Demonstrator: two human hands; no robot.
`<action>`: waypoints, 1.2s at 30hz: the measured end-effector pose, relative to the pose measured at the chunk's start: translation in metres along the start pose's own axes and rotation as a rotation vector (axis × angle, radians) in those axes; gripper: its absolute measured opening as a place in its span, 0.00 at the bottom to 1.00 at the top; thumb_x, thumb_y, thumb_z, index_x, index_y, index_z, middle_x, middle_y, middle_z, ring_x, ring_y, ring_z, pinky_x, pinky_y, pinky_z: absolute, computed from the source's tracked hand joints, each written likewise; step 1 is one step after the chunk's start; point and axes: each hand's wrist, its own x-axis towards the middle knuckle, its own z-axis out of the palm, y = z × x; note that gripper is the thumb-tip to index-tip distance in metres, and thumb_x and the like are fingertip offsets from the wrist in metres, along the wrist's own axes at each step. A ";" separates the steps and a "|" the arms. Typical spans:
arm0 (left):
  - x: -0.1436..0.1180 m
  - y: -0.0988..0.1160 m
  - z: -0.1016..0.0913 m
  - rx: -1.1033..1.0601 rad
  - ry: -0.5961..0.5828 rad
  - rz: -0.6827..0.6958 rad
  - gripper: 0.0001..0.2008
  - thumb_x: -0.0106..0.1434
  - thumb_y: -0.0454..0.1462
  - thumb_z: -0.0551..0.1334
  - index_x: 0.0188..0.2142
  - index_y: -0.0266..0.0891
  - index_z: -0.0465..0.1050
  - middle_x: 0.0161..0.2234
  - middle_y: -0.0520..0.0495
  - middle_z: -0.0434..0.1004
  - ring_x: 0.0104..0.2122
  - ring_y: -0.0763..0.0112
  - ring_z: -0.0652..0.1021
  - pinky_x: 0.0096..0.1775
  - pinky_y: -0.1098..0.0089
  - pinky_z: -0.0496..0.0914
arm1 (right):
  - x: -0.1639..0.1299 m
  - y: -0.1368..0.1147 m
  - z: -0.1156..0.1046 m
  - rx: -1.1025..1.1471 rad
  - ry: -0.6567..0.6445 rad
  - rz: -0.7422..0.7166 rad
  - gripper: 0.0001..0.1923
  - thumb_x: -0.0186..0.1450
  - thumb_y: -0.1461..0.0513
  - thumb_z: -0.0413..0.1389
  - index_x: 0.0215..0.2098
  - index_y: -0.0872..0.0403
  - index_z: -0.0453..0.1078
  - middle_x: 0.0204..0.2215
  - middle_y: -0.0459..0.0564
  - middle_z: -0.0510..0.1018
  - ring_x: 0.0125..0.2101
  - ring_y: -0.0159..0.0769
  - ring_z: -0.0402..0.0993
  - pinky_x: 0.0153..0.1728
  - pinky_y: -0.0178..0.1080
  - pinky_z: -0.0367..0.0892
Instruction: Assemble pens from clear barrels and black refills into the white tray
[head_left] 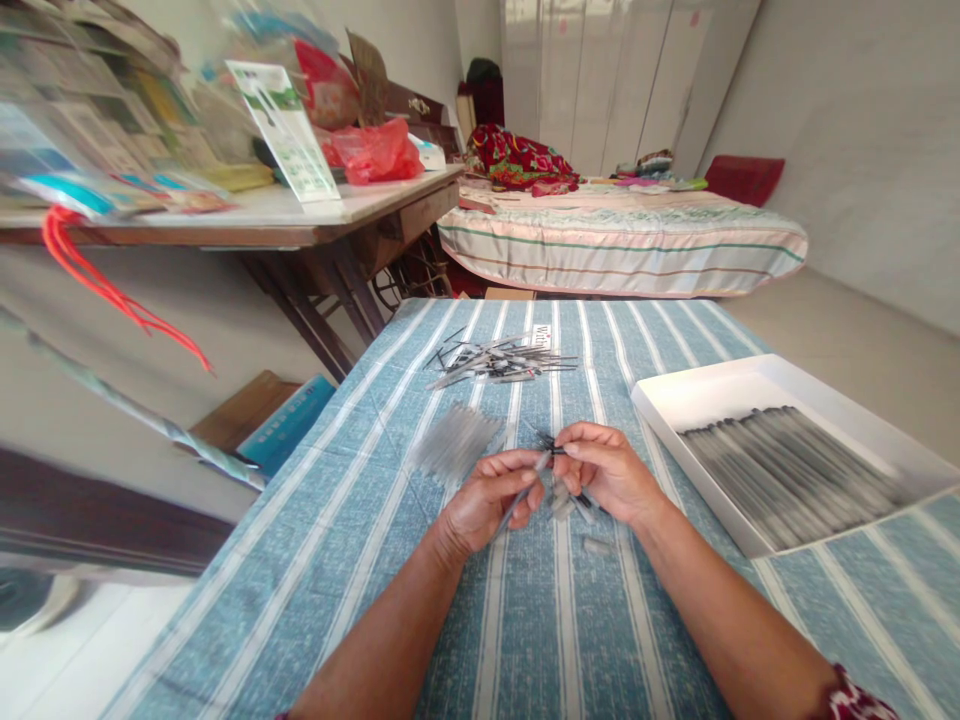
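Over the near middle of the counter (525,620), the fingers of my left hand (481,505) are pinched on a slim grey tube (517,508), and those of my right hand (616,472) are closed on a small dark piece (556,450) at the tube's upper end. Beneath them, partly hidden by my fingers, lie short loose pieces (562,500), crowding the spot where I work; a stubby clear bit (598,545) sits apart, just nearer me. Just past my left hand, its near corner behind my knuckles, is a flat row of translucent tubes (454,440). To my right stands a shallow white box (739,388), well apart from the row, with dark-tipped grey rods (795,475) side by side in it. Farther on, a tangled heap (502,360) of thin dark and pale sticks rests on the blue cloth (337,520), striped with white. Off to the left, a side table (247,215) carries a white card (285,130) and a red plastic bag (379,153), with red cords (97,275) hanging over its edge. Beyond are a bed (622,240) under a striped sheet, red floral bedding (517,155) on it, and pale wardrobe doors (577,80).
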 end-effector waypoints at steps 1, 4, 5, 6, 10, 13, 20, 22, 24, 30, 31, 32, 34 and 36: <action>0.000 0.000 0.000 0.004 -0.010 -0.004 0.14 0.54 0.37 0.63 0.40 0.34 0.73 0.19 0.50 0.70 0.13 0.81 0.64 0.15 0.78 0.54 | 0.000 0.000 0.000 0.004 -0.005 0.002 0.07 0.53 0.62 0.60 0.29 0.57 0.70 0.18 0.46 0.76 0.12 0.26 0.66 0.14 0.28 0.61; 0.000 -0.001 0.000 0.020 -0.034 -0.020 0.16 0.54 0.38 0.63 0.42 0.35 0.73 0.19 0.50 0.70 0.13 0.81 0.64 0.16 0.78 0.54 | -0.001 -0.002 0.001 -0.023 -0.006 0.009 0.08 0.51 0.62 0.61 0.28 0.58 0.70 0.17 0.45 0.76 0.11 0.25 0.65 0.13 0.27 0.59; 0.000 -0.001 -0.001 0.025 -0.040 -0.026 0.16 0.54 0.38 0.63 0.43 0.35 0.73 0.19 0.50 0.70 0.13 0.81 0.64 0.16 0.78 0.54 | -0.001 -0.003 0.001 -0.033 -0.006 0.011 0.08 0.51 0.62 0.61 0.28 0.58 0.70 0.16 0.45 0.76 0.11 0.24 0.64 0.12 0.27 0.59; 0.000 -0.002 -0.001 0.029 -0.048 -0.029 0.16 0.54 0.38 0.62 0.43 0.35 0.73 0.19 0.50 0.70 0.13 0.81 0.64 0.16 0.78 0.54 | -0.001 -0.003 0.001 -0.041 -0.008 0.015 0.08 0.51 0.62 0.61 0.27 0.58 0.70 0.16 0.45 0.75 0.11 0.24 0.63 0.12 0.27 0.58; 0.000 -0.002 -0.002 0.037 -0.067 -0.032 0.13 0.54 0.38 0.63 0.40 0.35 0.73 0.19 0.49 0.71 0.12 0.81 0.64 0.16 0.78 0.53 | -0.001 -0.004 -0.002 -0.068 -0.020 0.045 0.08 0.52 0.61 0.61 0.27 0.59 0.70 0.14 0.45 0.74 0.10 0.24 0.63 0.11 0.27 0.58; 0.000 -0.002 -0.002 0.041 -0.080 -0.057 0.13 0.54 0.38 0.63 0.39 0.35 0.73 0.20 0.49 0.72 0.12 0.81 0.64 0.16 0.78 0.53 | -0.001 -0.005 -0.004 -0.095 -0.026 0.064 0.09 0.52 0.61 0.61 0.27 0.59 0.70 0.14 0.45 0.74 0.09 0.23 0.62 0.11 0.26 0.57; -0.001 -0.002 -0.002 0.029 -0.111 -0.115 0.13 0.56 0.38 0.61 0.40 0.34 0.73 0.21 0.49 0.72 0.12 0.82 0.64 0.16 0.77 0.52 | -0.002 -0.006 -0.006 -0.137 -0.071 0.099 0.09 0.53 0.60 0.60 0.26 0.60 0.69 0.14 0.45 0.74 0.09 0.23 0.61 0.10 0.25 0.54; -0.002 -0.002 -0.002 0.032 -0.119 -0.129 0.13 0.57 0.38 0.61 0.40 0.33 0.72 0.21 0.49 0.72 0.12 0.82 0.64 0.16 0.77 0.53 | -0.002 -0.006 -0.006 -0.156 -0.076 0.100 0.10 0.53 0.60 0.60 0.26 0.60 0.69 0.14 0.45 0.73 0.09 0.22 0.61 0.10 0.25 0.53; -0.002 -0.001 -0.002 0.042 -0.126 -0.142 0.13 0.57 0.39 0.60 0.40 0.33 0.72 0.21 0.48 0.71 0.12 0.82 0.64 0.16 0.77 0.53 | -0.002 -0.005 -0.006 -0.181 -0.077 0.102 0.10 0.53 0.59 0.60 0.26 0.60 0.69 0.13 0.45 0.73 0.09 0.22 0.60 0.10 0.25 0.52; -0.004 0.000 -0.001 0.017 -0.144 -0.145 0.12 0.57 0.39 0.60 0.38 0.32 0.71 0.22 0.48 0.71 0.13 0.82 0.63 0.15 0.78 0.55 | -0.003 -0.008 -0.008 -0.336 -0.085 0.063 0.14 0.55 0.55 0.59 0.27 0.60 0.71 0.13 0.44 0.73 0.09 0.21 0.58 0.10 0.25 0.52; -0.004 0.001 0.000 0.012 -0.149 -0.145 0.12 0.57 0.39 0.60 0.38 0.32 0.71 0.22 0.48 0.71 0.13 0.82 0.63 0.15 0.78 0.55 | -0.003 -0.010 -0.009 -0.384 -0.088 0.048 0.14 0.55 0.55 0.58 0.28 0.60 0.71 0.14 0.44 0.73 0.09 0.21 0.59 0.11 0.25 0.53; -0.004 0.001 0.000 0.012 -0.154 -0.148 0.12 0.57 0.39 0.60 0.38 0.32 0.71 0.22 0.48 0.71 0.13 0.82 0.63 0.15 0.78 0.55 | -0.004 -0.011 -0.010 -0.434 -0.096 0.036 0.15 0.55 0.55 0.58 0.29 0.60 0.72 0.14 0.44 0.73 0.10 0.21 0.59 0.11 0.25 0.54; -0.004 0.002 0.001 0.019 -0.163 -0.153 0.12 0.58 0.39 0.60 0.38 0.32 0.71 0.22 0.48 0.71 0.13 0.82 0.64 0.15 0.78 0.57 | -0.004 -0.015 -0.014 -0.514 -0.126 0.026 0.15 0.55 0.54 0.58 0.31 0.60 0.72 0.15 0.45 0.73 0.11 0.21 0.61 0.13 0.26 0.57; -0.004 0.002 0.002 0.024 -0.169 -0.161 0.12 0.57 0.39 0.60 0.37 0.32 0.71 0.22 0.48 0.71 0.13 0.82 0.64 0.15 0.78 0.58 | -0.006 -0.018 -0.017 -0.564 -0.158 0.036 0.16 0.55 0.55 0.59 0.33 0.60 0.73 0.16 0.45 0.73 0.12 0.22 0.62 0.14 0.26 0.58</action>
